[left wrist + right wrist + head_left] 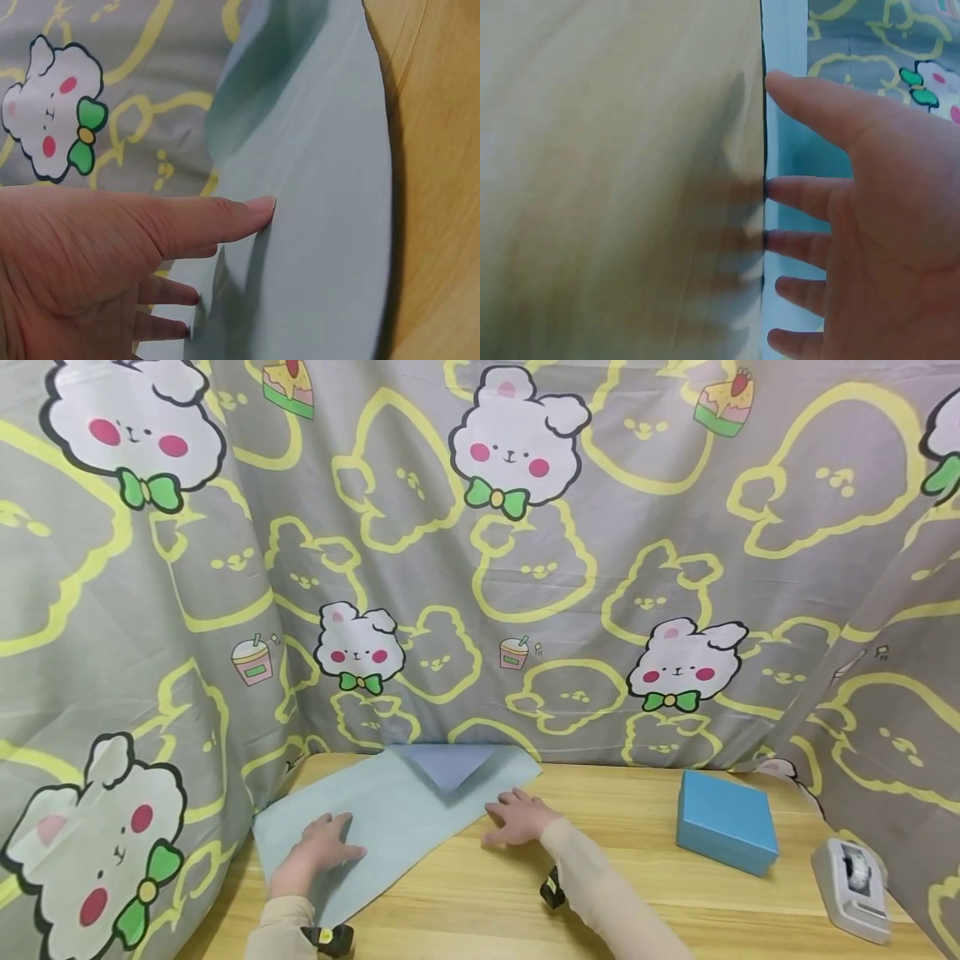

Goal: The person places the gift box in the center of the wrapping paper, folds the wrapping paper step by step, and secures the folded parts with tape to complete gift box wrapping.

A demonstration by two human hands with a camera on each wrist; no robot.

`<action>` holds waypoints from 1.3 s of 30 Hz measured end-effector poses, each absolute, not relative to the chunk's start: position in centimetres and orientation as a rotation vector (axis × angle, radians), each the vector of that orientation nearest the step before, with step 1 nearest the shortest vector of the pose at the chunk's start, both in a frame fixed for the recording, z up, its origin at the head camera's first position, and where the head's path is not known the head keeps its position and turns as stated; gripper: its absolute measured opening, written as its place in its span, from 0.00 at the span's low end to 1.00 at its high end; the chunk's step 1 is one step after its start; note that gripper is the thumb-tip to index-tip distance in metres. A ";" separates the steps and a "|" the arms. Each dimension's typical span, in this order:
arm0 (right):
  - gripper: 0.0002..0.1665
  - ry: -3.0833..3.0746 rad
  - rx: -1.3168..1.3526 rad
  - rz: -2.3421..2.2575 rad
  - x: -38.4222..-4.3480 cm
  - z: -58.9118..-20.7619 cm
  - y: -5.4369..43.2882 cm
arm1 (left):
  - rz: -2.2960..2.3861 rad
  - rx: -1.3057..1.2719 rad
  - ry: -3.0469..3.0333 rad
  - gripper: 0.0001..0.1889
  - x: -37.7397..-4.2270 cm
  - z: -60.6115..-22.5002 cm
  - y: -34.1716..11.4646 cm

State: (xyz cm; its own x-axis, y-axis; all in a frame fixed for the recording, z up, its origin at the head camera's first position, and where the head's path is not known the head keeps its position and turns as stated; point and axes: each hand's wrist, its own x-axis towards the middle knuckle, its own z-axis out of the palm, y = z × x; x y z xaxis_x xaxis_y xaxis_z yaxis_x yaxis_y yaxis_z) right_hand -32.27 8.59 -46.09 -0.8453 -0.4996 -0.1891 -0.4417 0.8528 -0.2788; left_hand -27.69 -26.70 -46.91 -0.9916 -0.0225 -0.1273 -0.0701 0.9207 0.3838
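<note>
A large sheet of pale blue-green paper (405, 835) lies slantwise on the table, its far corner folded over to show a bluer underside (450, 764). My left hand (318, 852) is over the sheet's left part, fingers spread; in the left wrist view the thumb (259, 210) reaches out across the paper (330, 187). At the sheet's right edge is my right hand (521, 818), its fingers extended. In the right wrist view the fingertips (776, 187) line up right along the paper's edge. Neither hand grips anything.
A blue box (726, 821) sits on the wooden table (600, 827) to the right. Beyond it, near the right edge, stands a white tape dispenser (852, 889). A patterned grey curtain (420, 568) hangs behind the table and along both sides.
</note>
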 end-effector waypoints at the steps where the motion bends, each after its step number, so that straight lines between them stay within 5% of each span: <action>1: 0.43 2.779 -0.723 -0.316 -32.0 -46.1 8.8 | 0.594 -0.072 2.963 0.42 -27.7 -46.9 -26.6; 17: 0.44 2.794 -0.793 -0.268 -27.8 -46.1 12.0 | 0.557 -0.222 2.968 0.47 -27.3 -46.7 -25.3; 39: 0.36 2.897 -0.579 -0.453 -28.7 -47.3 16.3 | 0.572 -0.163 2.993 0.48 -27.3 -46.8 -27.0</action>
